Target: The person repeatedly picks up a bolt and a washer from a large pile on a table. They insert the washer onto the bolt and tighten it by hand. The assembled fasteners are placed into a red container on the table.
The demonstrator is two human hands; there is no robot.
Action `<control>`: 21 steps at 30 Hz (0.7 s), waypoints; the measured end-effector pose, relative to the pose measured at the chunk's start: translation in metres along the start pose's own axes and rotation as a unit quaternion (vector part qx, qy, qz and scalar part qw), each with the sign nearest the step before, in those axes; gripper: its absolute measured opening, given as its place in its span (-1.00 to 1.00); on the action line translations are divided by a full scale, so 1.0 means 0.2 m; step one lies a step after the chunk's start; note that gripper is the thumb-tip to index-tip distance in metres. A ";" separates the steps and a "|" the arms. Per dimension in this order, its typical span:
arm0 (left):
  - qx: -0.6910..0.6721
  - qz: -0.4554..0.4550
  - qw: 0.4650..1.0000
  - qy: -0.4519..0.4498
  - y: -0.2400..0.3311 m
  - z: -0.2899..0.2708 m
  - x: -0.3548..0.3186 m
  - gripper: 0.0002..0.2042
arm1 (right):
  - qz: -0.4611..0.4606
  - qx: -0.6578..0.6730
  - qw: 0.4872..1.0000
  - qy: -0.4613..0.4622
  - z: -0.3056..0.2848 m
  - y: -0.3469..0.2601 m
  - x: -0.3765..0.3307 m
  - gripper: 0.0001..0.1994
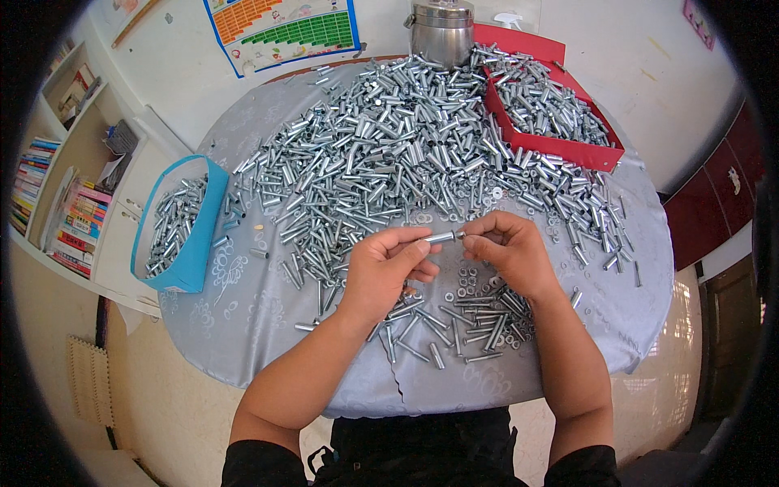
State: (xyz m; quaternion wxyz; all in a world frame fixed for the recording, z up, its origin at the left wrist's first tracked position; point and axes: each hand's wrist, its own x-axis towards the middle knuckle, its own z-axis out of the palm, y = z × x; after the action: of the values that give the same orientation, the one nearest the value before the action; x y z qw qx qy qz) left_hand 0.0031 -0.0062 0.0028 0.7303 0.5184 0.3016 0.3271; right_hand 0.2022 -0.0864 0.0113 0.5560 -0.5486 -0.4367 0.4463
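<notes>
Over the near middle of the table, my left hand [380, 264] grips a silvery expansion bolt [441, 238] between thumb and fingers, its sleeve pointing right. At the bolt's right end, my right hand [513, 253] pinches the tip with thumb and forefinger. A washer or nut seems to sit there, but the fingertips partly cover it. Loose nuts and washers [468, 280] lie just below the hands. Closer to me are several loose bolts [454, 329], some partly hidden by my forearms. A large heap of metal sleeves and bolts [381, 146] spreads beyond both hands.
A blue box [197, 252] holding metal sleeves stands at the table's left edge. The red box [560, 152] at the far right is heaped with similar parts. Behind the heap stands a steel canister [442, 39]. A grey patterned cloth [284, 369] covers the round table.
</notes>
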 end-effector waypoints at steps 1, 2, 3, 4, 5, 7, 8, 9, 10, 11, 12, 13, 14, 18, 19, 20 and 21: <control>0.002 -0.002 1.000 0.001 0.00 0.00 0.00 -0.76 | 0.002 0.004 1.000 0.001 0.00 0.00 0.00 -0.89; 0.005 -0.003 1.000 0.002 0.00 0.01 0.00 -0.77 | 0.000 0.003 1.000 0.004 0.00 0.00 -0.01 -0.89; 0.004 -0.001 1.000 -0.001 0.00 0.01 0.00 -0.77 | -0.003 0.002 1.000 0.007 0.00 0.00 -0.01 -0.89; 0.005 0.002 1.000 0.000 0.00 0.01 0.00 -0.77 | -0.005 0.002 1.000 0.008 0.00 0.01 0.00 -0.89; 0.005 0.004 1.000 0.000 0.00 0.01 0.00 -0.77 | -0.007 0.003 1.000 0.007 0.00 0.01 0.00 -0.89; 0.011 0.002 1.000 -0.003 0.00 0.01 0.00 -0.76 | -0.010 0.003 1.000 0.007 0.00 0.01 0.00 -0.87; 0.013 0.001 1.000 -0.005 0.00 0.01 0.00 -0.76 | -0.010 0.000 1.000 0.006 0.00 0.00 0.00 -0.86; 0.016 0.000 1.000 -0.008 0.00 0.01 0.00 -0.76 | -0.009 -0.002 1.000 0.005 0.01 -0.01 -0.01 -0.85; 0.018 0.000 1.000 -0.009 0.00 0.01 0.00 -0.76 | -0.008 -0.003 1.000 0.002 0.01 -0.02 -0.01 -0.84; 0.021 0.000 1.000 -0.010 0.00 0.01 0.00 -0.76 | -0.004 0.000 1.000 -0.005 0.02 -0.01 -0.01 -0.84; 0.021 -0.001 1.000 -0.011 0.00 0.01 0.00 -0.76 | 0.000 0.004 1.000 -0.012 0.02 -0.01 -0.01 -0.83; 0.019 -0.001 1.000 -0.013 0.00 0.01 0.00 -0.76 | 0.004 0.007 1.000 -0.017 0.01 -0.01 -0.01 -0.82; 0.018 -0.001 1.000 -0.015 0.00 0.01 0.00 -0.76 | 0.001 -0.008 1.000 -0.016 0.01 0.00 -0.01 -0.82; 0.009 0.001 1.000 0.003 0.01 0.01 0.00 -0.76 | 0.008 -0.092 0.996 0.014 -0.03 -0.02 0.00 -0.83; 0.010 0.001 1.000 0.013 0.02 0.01 0.00 -0.76 | 0.015 -0.120 0.992 0.027 -0.04 -0.03 0.00 -0.83; 0.012 0.001 1.000 0.024 0.02 0.01 -0.01 -0.76 | -0.031 -0.206 0.978 -0.006 -0.07 -0.03 -0.01 -0.83; 0.007 0.007 1.000 0.023 0.02 0.01 -0.01 -0.77 | -0.078 -0.289 0.953 -0.040 -0.11 -0.02 -0.01 -0.84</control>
State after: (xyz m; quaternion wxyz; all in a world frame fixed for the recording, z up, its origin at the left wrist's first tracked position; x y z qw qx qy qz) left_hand 0.0032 -0.0071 0.0066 0.7171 0.5181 0.3169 0.3419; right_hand 0.2227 -0.0937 0.0145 0.3887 -0.6319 -0.6101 0.2781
